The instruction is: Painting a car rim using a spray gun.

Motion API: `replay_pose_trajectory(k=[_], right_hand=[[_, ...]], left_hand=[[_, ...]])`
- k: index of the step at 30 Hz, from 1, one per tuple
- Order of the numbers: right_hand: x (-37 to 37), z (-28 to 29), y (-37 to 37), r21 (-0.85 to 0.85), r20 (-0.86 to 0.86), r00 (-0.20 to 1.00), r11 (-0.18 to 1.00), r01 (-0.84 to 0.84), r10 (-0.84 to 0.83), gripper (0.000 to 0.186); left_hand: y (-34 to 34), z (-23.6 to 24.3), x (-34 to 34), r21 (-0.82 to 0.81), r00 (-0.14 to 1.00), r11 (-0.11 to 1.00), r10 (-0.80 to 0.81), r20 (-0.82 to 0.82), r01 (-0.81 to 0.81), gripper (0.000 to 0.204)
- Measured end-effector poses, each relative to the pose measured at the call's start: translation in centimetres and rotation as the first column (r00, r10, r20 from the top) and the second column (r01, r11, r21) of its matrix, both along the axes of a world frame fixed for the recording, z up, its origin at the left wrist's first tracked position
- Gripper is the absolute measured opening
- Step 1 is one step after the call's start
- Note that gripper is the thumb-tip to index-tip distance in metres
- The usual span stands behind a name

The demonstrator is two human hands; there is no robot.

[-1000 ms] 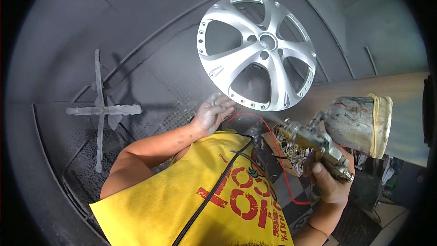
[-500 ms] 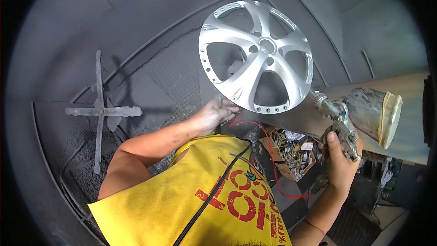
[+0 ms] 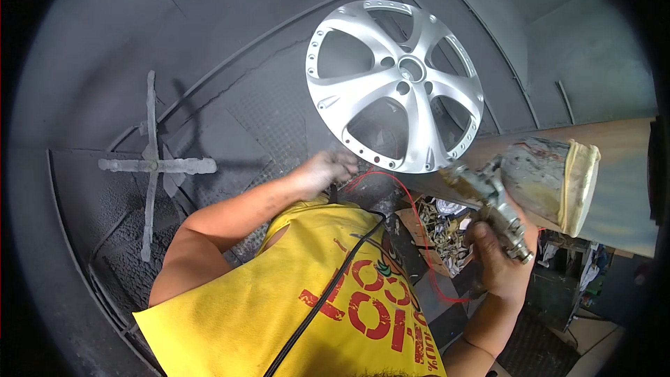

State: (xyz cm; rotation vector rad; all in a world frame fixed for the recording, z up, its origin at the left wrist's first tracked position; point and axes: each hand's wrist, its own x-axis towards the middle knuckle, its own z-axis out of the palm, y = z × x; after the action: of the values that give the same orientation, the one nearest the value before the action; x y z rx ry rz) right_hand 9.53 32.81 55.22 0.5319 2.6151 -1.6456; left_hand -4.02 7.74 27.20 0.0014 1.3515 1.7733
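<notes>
A silver five-spoke wheel cover (image 3: 380, 89), its face toward me, is in the upper middle of the view. My left hand (image 3: 326, 173), smeared by motion and dusted pale grey, is beside the wheel cover's lower left rim. Its fingers are too blurred to tell whether they touch it. In my right hand (image 3: 501, 269) is a metal spray gun (image 3: 494, 202), held at the lower right of the wheel cover with its nozzle end close to the bottom rim. A paint-stained cup (image 3: 534, 178) with a cream band round its end sits on the gun. What supports the wheel cover is hidden.
A paint-crusted cross-shaped stand (image 3: 183, 166) is at the left. Below the wheel cover are a thin red hose (image 3: 427, 258) and a cardboard box (image 3: 427, 241) of scraps. Grey walls (image 3: 265, 0) enclose the back; a wooden board (image 3: 621, 174) is at the right.
The wheel cover has turned, so its spokes point in different directions. My right hand has brought the spray gun leftward and slightly down, along the bottom rim. My left hand has shifted slightly left.
</notes>
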Motion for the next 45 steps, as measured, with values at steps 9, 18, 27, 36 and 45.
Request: replay_pose_trajectory(k=[9,18,27,36,45], right_hand=[[0.8,-0.2,4.2,0.054,-0.06,0.988,0.988,0.144,-0.141,0.051],[-0.7,2.0,-1.9,-0.104,-0.014,1.0,0.994,-0.013,0.011,0.064],[-0.5,0.1,-0.8,-0.059,-0.006,0.997,0.996,0.072,-0.072,0.056],[-1.2,-0.2,1.1,0.082,-0.065,0.982,0.98,0.183,-0.178,0.056],[0.0,0.1,-2.5,-0.184,0.008,0.999,0.982,-0.032,0.034,0.062]], left_hand=[[-0.8,2.8,-1.1,0.067,0.983,0.982,0.181,-0.02,-0.179,0.047],[2.0,2.3,2.0,0.058,0.997,0.995,-0.077,0.017,0.076,0.053],[-1.3,-1.0,-0.9,0.039,0.952,0.951,0.304,0.031,-0.306,0.043],[0.0,4.8,-1.1,0.105,0.917,0.915,0.375,0.138,-0.39,0.049],[2.3,1.4,2.3,0.165,0.984,0.98,-0.135,0.115,0.115,0.05]])
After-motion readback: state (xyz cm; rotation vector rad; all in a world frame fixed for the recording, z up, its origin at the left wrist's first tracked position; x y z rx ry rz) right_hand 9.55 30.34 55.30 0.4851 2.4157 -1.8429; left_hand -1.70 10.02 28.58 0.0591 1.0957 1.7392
